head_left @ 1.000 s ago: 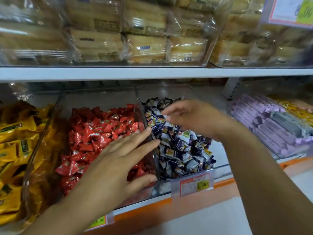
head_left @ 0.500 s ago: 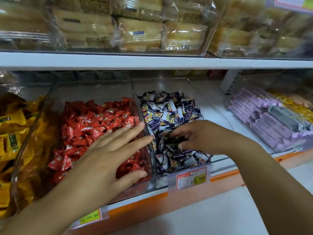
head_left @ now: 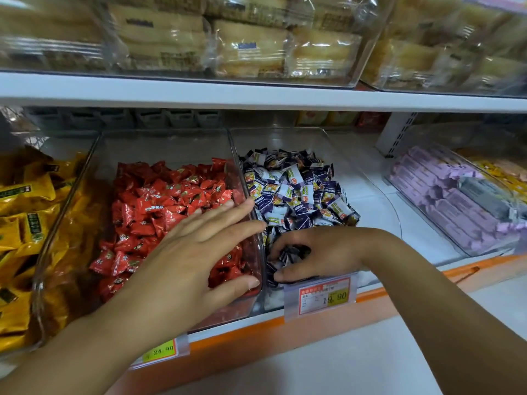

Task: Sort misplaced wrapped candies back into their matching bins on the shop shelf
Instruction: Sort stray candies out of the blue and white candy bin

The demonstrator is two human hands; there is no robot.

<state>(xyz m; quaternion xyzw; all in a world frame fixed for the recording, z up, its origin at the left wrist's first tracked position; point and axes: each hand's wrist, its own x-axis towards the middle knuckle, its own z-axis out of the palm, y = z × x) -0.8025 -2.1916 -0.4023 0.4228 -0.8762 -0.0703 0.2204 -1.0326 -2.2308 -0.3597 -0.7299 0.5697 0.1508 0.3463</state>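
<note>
Red wrapped candies (head_left: 168,203) fill a clear bin (head_left: 176,141) on the lower shelf. To its right, dark blue and white wrapped candies (head_left: 296,189) lie heaped in a second clear bin (head_left: 285,138). My left hand (head_left: 196,252) lies flat with straight fingers over the front of the red candies, fingertips at the wall between the two bins. My right hand (head_left: 313,255) is down in the front of the blue bin, its fingers curled around several dark blue candies.
Yellow packets (head_left: 25,223) fill a bin at the far left. A bin of lilac bars (head_left: 445,201) stands at the right. Price tags (head_left: 323,295) hang on the orange shelf edge (head_left: 484,269). The upper shelf (head_left: 256,94) carries wrapped cakes in clear boxes.
My right hand dropped from above the blue candies to the front of their bin and curled around some. My left hand stayed over the red candies.
</note>
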